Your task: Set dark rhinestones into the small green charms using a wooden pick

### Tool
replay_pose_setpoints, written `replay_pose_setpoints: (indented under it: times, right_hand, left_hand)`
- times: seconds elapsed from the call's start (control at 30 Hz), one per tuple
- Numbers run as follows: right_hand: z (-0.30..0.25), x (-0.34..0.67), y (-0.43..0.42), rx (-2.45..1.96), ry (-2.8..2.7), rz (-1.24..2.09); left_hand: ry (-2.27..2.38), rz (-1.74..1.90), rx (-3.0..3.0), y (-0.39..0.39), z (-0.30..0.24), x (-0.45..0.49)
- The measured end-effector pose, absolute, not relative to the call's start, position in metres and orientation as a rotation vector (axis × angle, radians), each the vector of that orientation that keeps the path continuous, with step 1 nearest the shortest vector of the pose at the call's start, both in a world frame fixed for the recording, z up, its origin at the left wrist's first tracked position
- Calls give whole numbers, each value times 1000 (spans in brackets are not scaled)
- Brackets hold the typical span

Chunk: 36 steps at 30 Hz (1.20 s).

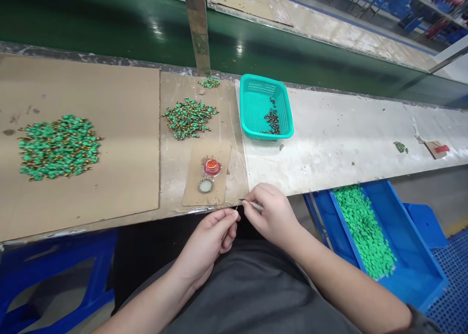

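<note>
My right hand (269, 213) is shut on a slim metal tool (256, 206), whose fine tip points left over the bench edge. My left hand (214, 236) sits just beside that tip, with thumb and forefinger pinched together. Anything between them is too small to see. Nearest my hands, on a small cardboard piece (215, 195), lie a red-filled bottle cap (212, 167) and a metal bottle cap (205, 186). Heaps of small green-and-gold parts (58, 146) (189, 118) lie further left on cardboard.
A teal plastic basket (256, 107) holds dark small parts. Below the bench at right, a blue tray (413, 256) is filled with green pieces. A metal upright (197, 27) stands behind the bench. Blue stool (54, 285) at lower left.
</note>
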State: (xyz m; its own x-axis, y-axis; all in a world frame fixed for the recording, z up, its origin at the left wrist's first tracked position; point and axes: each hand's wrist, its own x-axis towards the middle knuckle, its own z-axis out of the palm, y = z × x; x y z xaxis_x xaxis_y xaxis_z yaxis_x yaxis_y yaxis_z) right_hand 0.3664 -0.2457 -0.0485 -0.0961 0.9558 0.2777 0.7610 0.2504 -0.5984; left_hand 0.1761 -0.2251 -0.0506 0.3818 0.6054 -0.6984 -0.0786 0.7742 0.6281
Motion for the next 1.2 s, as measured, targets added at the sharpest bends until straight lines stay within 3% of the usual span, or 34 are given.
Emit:
replay_pose_setpoints:
  times: [1.2]
  right_hand:
    - [-51,368,-246,-1520,-1908,396]
  left_hand:
    - [1080,435,558,-223,-50,174]
